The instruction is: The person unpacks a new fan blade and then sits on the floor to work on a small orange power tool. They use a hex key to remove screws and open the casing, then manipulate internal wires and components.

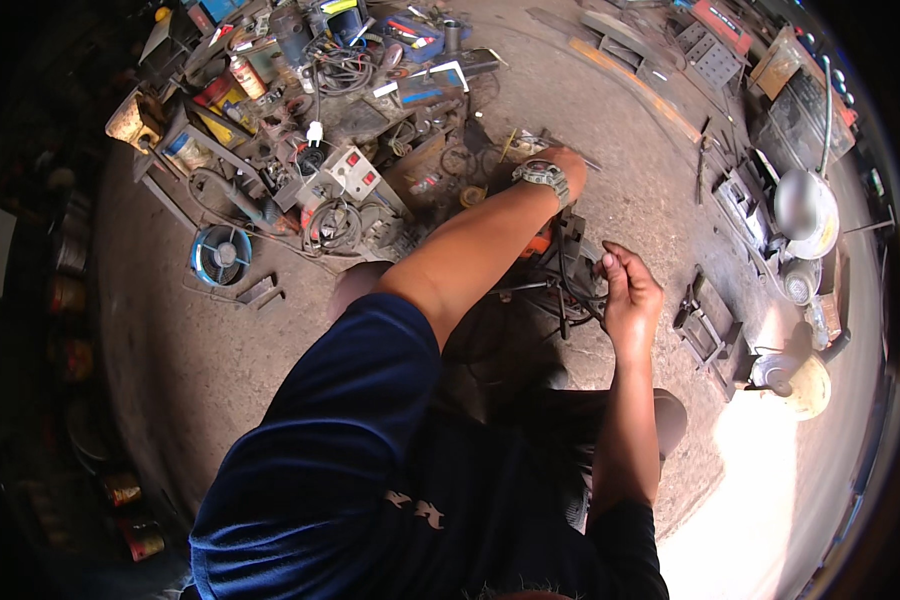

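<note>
My left hand (567, 163), with a grey wristwatch (542, 176) on the wrist, reaches far forward to small metal pieces (530, 138) on the concrete floor. Its fingers are turned away, so its grip is hidden. My right hand (628, 292) is nearer to me, thumb and fingers pinched on a thin black cable (582, 292). The cable runs down to an orange and black machine (555, 250) standing between my two arms. My forearm covers part of that machine.
A heap of tools, cables and boxes fills the upper left, with a white switch box (355, 172), a spray can (246, 76) and a blue wire spool (220, 254). Metal bowls (806, 206) and dark steel brackets (708, 322) lie at the right. Cans (122, 490) line the left edge.
</note>
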{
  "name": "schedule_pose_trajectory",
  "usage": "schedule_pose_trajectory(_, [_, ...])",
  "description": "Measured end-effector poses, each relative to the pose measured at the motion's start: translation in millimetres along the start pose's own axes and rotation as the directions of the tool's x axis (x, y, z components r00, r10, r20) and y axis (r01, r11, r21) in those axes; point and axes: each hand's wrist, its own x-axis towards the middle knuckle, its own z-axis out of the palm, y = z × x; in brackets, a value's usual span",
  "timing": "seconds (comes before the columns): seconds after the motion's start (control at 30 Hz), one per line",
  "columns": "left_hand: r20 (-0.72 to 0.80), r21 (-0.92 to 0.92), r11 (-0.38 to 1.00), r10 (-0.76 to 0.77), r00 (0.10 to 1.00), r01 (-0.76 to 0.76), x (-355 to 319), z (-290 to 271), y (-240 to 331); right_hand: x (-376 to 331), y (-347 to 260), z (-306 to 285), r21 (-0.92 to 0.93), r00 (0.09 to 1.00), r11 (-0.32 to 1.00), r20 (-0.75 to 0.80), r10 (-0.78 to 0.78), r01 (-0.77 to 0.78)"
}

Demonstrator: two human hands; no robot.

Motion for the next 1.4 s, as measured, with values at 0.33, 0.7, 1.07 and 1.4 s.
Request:
schedule_pose_trajectory(0.33, [-0.123,-0.891,0.441,-0.468,0.875,0.111,-42,3,-256,-131,63,-4,0.058,0.476,0.741,0.799,0.368,-0.669])
schedule_pose_trajectory(0.7, [-0.233,-0.717,0.665,-0.51,0.828,0.209,-18,6,-450,-149,151,39,-0.397,0.372,0.822,0.75,0.547,-0.408])
schedule_pose_trajectory(1.07, [-0.302,-0.106,0.886,-0.46,0.835,0.45,22,-21,-503,-149,156,52,-0.424,0.304,0.723,0.703,0.642,-0.545])
schedule_pose_trajectory(1.4, [0.091,0.601,0.799,-0.063,0.994,-0.004,30,-4,-576,-136,153,52,-0.409,0.338,0.734,0.693,0.636,-0.542])
